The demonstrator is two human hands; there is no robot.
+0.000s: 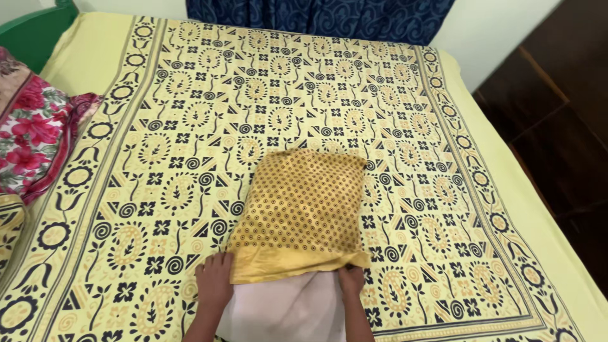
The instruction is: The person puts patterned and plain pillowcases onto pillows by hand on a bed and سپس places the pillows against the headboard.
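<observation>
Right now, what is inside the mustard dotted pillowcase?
A white pillow goes into the mustard dotted pillowcase; only its near end sticks out at the open hem, between the left hand and right hand. How far in it reaches is covered by the fabric.

Pillow on bed, cushion left.

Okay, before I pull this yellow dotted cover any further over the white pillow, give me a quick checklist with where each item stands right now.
1. Left hand at the near left corner of the mustard-yellow dotted fabric pillowcase: ok.
2. Right hand at the near right corner: ok.
3. White pillow fully covered: not ok, its near end shows.
4. Pillowcase hem even: not ok, it sags at the middle.
5. Pillow filling the far corners: cannot tell.
6. Yellow patterned bedsheet flat beneath: ok.
</observation>
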